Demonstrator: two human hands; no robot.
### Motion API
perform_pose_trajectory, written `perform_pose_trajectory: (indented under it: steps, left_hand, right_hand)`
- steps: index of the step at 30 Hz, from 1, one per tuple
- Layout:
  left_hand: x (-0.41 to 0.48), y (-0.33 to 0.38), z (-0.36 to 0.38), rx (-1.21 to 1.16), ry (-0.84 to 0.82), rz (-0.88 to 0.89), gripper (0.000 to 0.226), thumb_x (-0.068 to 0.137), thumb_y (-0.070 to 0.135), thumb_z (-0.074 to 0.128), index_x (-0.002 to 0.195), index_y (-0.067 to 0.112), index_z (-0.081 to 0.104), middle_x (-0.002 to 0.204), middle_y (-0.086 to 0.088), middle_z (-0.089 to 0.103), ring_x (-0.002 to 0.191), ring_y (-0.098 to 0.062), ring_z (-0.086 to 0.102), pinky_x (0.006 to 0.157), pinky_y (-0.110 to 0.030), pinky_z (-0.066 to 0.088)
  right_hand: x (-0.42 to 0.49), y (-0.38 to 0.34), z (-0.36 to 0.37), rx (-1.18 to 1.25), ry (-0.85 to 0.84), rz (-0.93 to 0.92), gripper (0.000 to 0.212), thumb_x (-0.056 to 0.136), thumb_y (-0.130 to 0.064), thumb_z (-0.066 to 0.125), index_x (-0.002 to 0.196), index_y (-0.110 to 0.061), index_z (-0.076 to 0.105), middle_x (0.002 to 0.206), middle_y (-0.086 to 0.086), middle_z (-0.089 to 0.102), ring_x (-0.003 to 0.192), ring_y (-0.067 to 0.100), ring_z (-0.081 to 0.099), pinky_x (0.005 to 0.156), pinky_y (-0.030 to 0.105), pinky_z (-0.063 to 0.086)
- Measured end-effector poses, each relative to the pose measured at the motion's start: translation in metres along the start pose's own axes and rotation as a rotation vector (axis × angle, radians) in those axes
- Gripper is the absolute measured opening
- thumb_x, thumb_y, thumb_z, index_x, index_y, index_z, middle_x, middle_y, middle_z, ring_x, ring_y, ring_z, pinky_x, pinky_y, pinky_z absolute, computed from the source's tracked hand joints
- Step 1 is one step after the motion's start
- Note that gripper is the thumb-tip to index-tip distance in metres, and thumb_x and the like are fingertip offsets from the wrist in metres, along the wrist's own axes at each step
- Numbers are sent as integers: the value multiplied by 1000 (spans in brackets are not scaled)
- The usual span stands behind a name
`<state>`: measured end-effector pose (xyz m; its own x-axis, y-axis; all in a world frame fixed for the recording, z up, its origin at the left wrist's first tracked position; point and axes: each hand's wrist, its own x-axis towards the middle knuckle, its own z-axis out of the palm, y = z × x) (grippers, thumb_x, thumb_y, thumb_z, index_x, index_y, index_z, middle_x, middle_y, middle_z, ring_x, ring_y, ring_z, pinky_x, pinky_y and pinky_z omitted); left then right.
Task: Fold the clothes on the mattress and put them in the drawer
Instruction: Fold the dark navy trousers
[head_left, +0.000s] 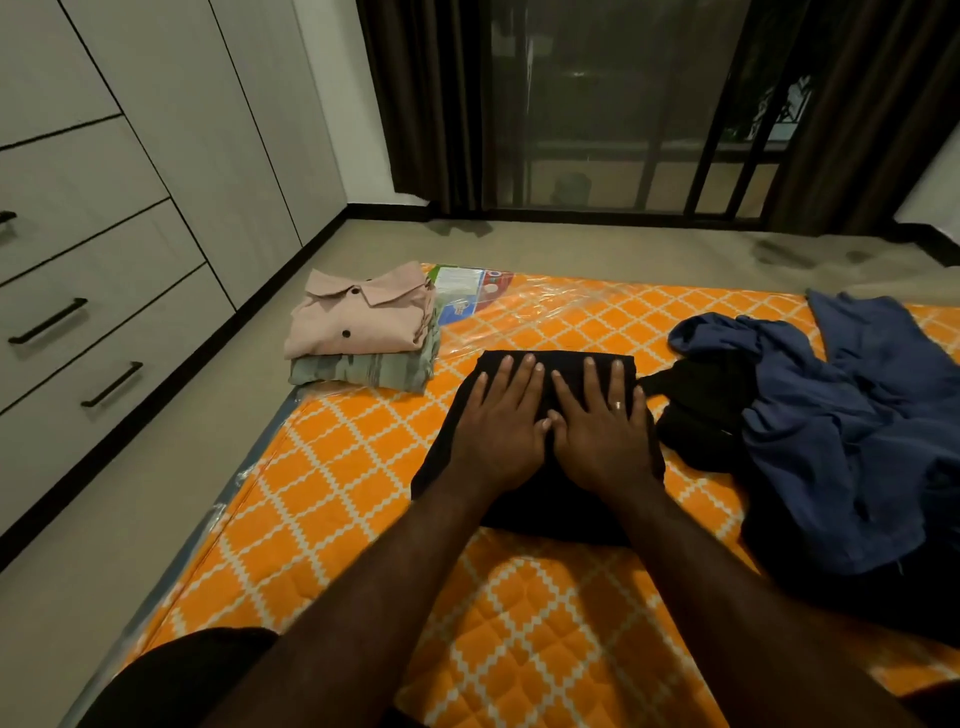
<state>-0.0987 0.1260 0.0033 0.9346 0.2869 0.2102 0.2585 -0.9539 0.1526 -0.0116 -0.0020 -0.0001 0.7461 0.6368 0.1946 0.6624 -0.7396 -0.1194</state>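
- The black garment (558, 364) lies folded into a compact block near the middle of the mattress (363, 519), and it is judged to be at the pressing-flat step.
- The left hand (498, 431) and right hand (602, 436) are laid side by side on it, palms down and fingers straight and spread. Nothing is gripped by either hand.
- A pink shirt (358, 317) is stacked, already folded, on a green garment (363, 371) at the mattress's far left corner, close to its edge.
- A blue heap (857, 426) is left unfolded to the right, with a second black piece (696, 410) tucked against it.
- The drawers (104, 332) on the left are all shut, well apart from the mattress.
- Risk: the fold may spring open once the pressure is lifted, since soft fabric is held only by the weight of the palms.
- Risk: a strip of the second black piece reaches toward the block's right edge, though contact cannot be told. If it is caught, it could be dragged along and the fold pulled askew.
- Risk: the folded stack could be knocked off the corner if the block is slid carelessly leftward.
- Risk: shape may be lost in carrying, because one hand will be needed for a shut drawer.
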Motion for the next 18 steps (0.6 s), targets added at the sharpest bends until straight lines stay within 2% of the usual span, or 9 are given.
perform_pose_trajectory:
  steps: [2,7,14,18]
  left_hand:
    - [1,-6,18,-38,-106,-55,66,107,44,27,164,20,3,171,2,-6,157,-17,-9,128,-44,-3]
    - [8,-12,41,-84,-252,-91,64,108,45,22,164,22,1,171,4,-7,157,-15,-8,126,-38,-7]
    - [11,-16,42,-98,-289,-93,65,108,44,25,164,21,3,171,3,-7,157,-16,-8,125,-38,-8]
    - [7,-13,36,-104,-292,-77,65,108,45,24,164,21,3,171,3,-7,157,-15,-8,126,-38,-7]
  right_hand:
    - [1,6,14,32,-145,50,60,104,-57,13,162,-42,6,172,3,-4,157,32,-12,124,56,-1]
    - [16,10,26,87,-335,97,61,103,-61,19,160,-46,4,171,1,-8,156,31,-15,124,54,-4]
    - [21,8,28,96,-398,110,63,101,-62,21,160,-46,4,171,1,-8,156,32,-14,124,54,-3]
    - [11,6,21,101,-365,110,63,102,-62,20,161,-44,5,171,1,-7,156,32,-13,124,54,-3]
